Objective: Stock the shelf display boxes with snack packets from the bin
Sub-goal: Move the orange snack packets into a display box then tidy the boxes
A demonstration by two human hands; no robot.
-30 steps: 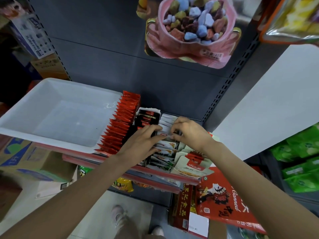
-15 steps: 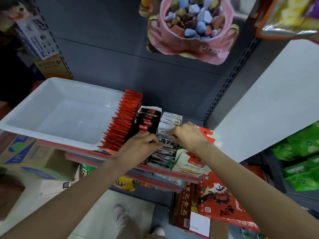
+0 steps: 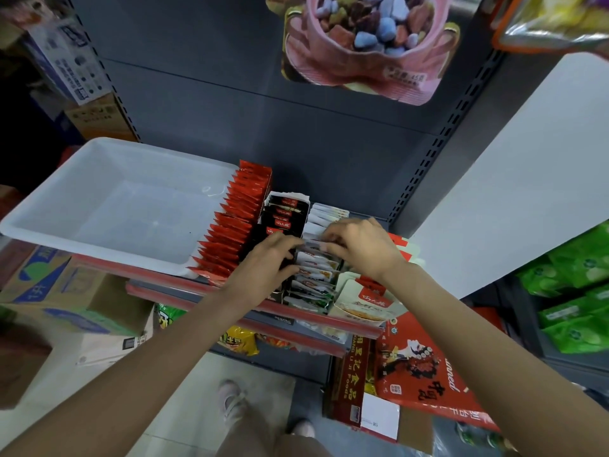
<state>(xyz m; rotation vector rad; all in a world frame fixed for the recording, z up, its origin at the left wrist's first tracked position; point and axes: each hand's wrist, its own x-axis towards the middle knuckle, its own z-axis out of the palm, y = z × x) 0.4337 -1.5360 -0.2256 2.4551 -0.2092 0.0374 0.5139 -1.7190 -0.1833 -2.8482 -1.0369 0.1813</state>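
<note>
Both hands meet at the centre of the frame over a row of white snack packets. The left hand has its fingers curled down onto the packets' left edge, the thumb reaching toward the right hand, whose fingers curl over the packet tops and pinch them; the fingertips of the two hands are almost touching. The white row stands upright in an open display box running from the shelf's front lip back toward the grey back panel. Just left of it, packed tight, is a row of black packets, and left of that a long row of red packets, whose left edge touches the white plastic bin. The bin fills the left centre of the frame and overhangs the shelf's red front edge. Right of the hands a cream display box sits at the shelf's right corner, close to the perforated upright. Open room lies behind the rows, between their far ends and the back panel.
</note>
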